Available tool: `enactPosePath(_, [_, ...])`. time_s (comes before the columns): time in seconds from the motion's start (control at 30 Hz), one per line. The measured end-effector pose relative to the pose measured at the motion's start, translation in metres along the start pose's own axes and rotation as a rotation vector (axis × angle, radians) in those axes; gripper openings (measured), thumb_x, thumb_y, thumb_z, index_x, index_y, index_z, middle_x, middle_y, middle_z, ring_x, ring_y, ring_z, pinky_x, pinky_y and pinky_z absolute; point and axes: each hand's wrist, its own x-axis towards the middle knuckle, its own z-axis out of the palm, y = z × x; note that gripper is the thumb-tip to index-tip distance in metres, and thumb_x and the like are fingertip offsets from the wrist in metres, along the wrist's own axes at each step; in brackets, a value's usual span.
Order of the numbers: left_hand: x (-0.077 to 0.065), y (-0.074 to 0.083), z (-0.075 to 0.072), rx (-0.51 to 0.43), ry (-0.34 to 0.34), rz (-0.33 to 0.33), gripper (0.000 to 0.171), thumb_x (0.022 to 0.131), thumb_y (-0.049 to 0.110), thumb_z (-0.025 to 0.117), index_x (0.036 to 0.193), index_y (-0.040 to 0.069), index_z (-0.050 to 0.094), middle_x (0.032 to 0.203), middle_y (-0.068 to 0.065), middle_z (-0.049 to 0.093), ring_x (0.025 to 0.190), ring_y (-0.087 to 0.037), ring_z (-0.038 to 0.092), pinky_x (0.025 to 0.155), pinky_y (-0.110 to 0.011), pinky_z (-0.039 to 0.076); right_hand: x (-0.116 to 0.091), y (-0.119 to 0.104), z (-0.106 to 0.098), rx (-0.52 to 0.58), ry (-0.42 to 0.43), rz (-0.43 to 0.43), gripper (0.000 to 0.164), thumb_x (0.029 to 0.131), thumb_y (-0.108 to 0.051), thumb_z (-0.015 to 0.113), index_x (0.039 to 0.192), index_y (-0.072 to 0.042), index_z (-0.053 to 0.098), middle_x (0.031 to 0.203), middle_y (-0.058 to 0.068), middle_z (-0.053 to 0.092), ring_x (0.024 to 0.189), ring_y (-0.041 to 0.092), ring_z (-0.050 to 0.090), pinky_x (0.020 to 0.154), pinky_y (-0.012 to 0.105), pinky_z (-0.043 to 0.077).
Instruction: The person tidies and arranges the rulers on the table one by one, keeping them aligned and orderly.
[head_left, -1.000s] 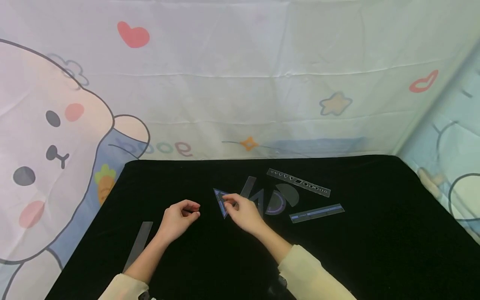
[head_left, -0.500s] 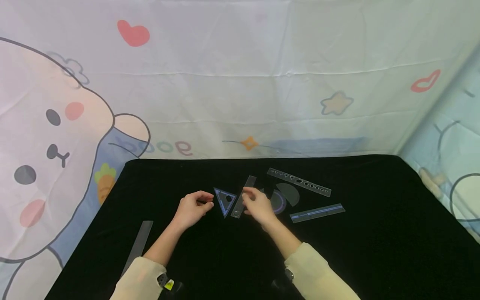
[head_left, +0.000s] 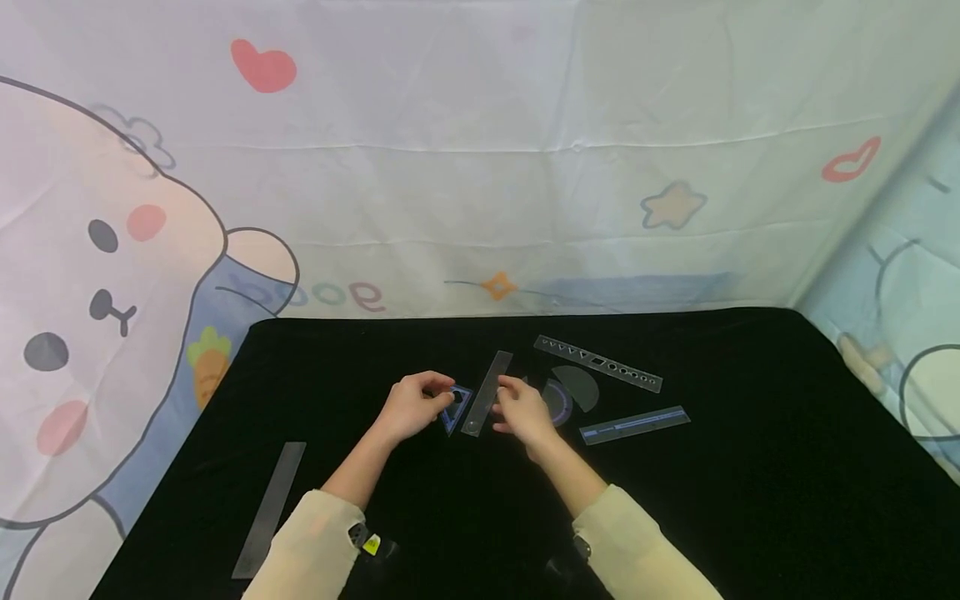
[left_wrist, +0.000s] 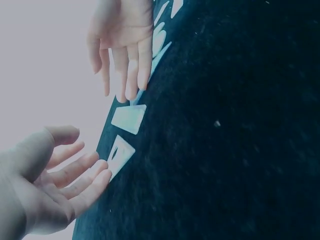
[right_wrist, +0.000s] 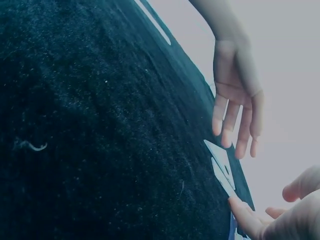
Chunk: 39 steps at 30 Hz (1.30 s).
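Observation:
My left hand (head_left: 415, 407) hovers over the left part of a clear set square (head_left: 459, 412) with blue markings, fingers loosely bent and holding nothing. In the left wrist view the fingertips of that hand (left_wrist: 65, 187) come close to the set square (left_wrist: 122, 154); contact is unclear. A clear ruler (head_left: 483, 400) lies slanted between the two hands. Just right of the ruler is my right hand (head_left: 525, 414), relaxed, with nothing in its grip. It hides most of a second triangular piece and borders a blue-marked protractor (head_left: 557, 403).
Behind the protractor lies a plain semicircular piece (head_left: 579, 387). A stencil ruler (head_left: 597, 364) with cut-out shapes is at the back right, and a blue-striped ruler (head_left: 634, 425) lies nearer. Another clear ruler (head_left: 272, 508) lies at the left on the black cloth (head_left: 465, 517).
My left hand has moved right and forward, reaching over the set square. My right hand has moved right, off the set square, uncovering the slanted ruler. The flat pieces appear unmoved.

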Motion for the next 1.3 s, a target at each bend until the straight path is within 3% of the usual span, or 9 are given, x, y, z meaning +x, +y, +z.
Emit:
enactPosePath(0.47, [0.016, 0.014, 0.018, 0.028, -0.034, 0.019, 0.028, 0.09, 0.023, 0.056, 0.115, 0.011, 0.06, 0.113, -0.009, 0.062, 0.092, -0.019, 0.062, 0.073, -0.031, 0.054, 0.003, -0.002, -0.002, 0.163, -0.032, 0.057, 0.045, 0.099, -0.018, 0.035, 0.14, -0.002, 0.032, 0.137, 0.024, 0.04, 0.117, 0.035, 0.05, 0.083, 0.037, 0.053])
enactPosePath(0.9, [0.025, 0.026, 0.025, -0.02, -0.102, -0.043, 0.032, 0.09, 0.022, 0.056, 0.118, 0.007, 0.057, 0.108, -0.012, 0.063, 0.084, -0.02, 0.065, 0.068, -0.03, 0.056, 0.008, -0.005, -0.001, 0.264, -0.083, 0.095, 0.046, 0.098, -0.016, 0.033, 0.14, 0.003, 0.029, 0.138, 0.026, 0.035, 0.12, 0.038, 0.045, 0.087, 0.04, 0.051])
enactPosePath(1.3, [0.029, 0.026, 0.028, -0.066, -0.1, -0.049, 0.031, 0.089, 0.016, 0.057, 0.118, 0.004, 0.057, 0.104, -0.013, 0.064, 0.079, -0.02, 0.065, 0.065, -0.03, 0.057, 0.011, -0.004, -0.006, 0.384, -0.124, 0.13, 0.046, 0.099, -0.012, 0.031, 0.14, 0.006, 0.024, 0.144, 0.027, 0.025, 0.123, 0.041, 0.04, 0.092, 0.046, 0.047])
